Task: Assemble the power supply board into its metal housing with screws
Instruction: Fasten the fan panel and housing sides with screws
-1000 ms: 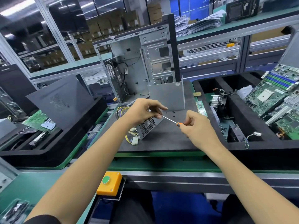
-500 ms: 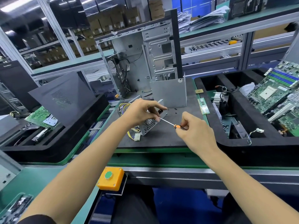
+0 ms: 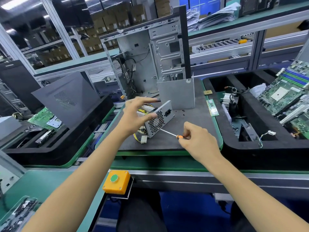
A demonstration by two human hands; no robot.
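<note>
The power supply's metal housing (image 3: pixel 158 118), with its perforated fan grille facing me, lies on the dark foam mat (image 3: pixel 189 129). The board's heat sinks and yellow parts (image 3: pixel 145 109) show inside it, and yellow wires with a white connector (image 3: pixel 143 139) trail out at the front. My left hand (image 3: pixel 137 114) hovers spread above the housing, thumb near the grille's top edge, holding nothing. My right hand (image 3: pixel 196 139) pinches a small orange-handled screwdriver (image 3: pixel 169 133), its tip against the grille face. A few loose black screws (image 3: pixel 181 112) lie on the mat. The housing's bent metal cover (image 3: pixel 177 93) stands upright behind.
An open computer case (image 3: pixel 150 64) stands at the back of the mat. A memory stick (image 3: pixel 212 108) lies at the mat's right edge. Foam trays hold motherboards on the right (image 3: pixel 287 99) and a circuit board on the left (image 3: pixel 45 118). An orange button box (image 3: pixel 117 181) sits at the bench front.
My left hand has let go of the screwdriver shaft, opened and lifted above the housing. The screwdriver tip has swung down onto the grille face.
</note>
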